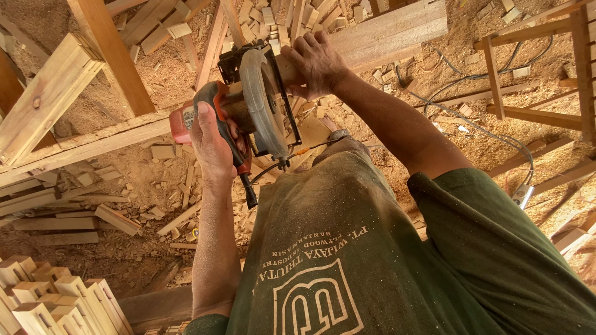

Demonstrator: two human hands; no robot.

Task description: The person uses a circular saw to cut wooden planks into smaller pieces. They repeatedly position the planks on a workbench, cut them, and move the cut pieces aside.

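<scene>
The left hand (211, 139) clenches the red-and-black circular saw (248, 108) handle, hiding the trigger; the saw's long axis points away from the body, its blade unseen. Beyond the saw, the right hand (316, 62) grasps a pale wooden beam (385, 31)

Bare hands: two, the left hand (211, 139) and the right hand (318, 62).
Hand-held circular saws with an orange and black handle: one (248, 108).
Long pale timber beams under the saw: one (388, 31).
Dusty dark green shirts: one (372, 260).
Grey cables across the sawdust floor: one (484, 127).
Short pale wood offcuts on the floor: too many to count (164, 152).
Square-ended pale wood posts stacked at lower left: about ten (53, 298).
</scene>
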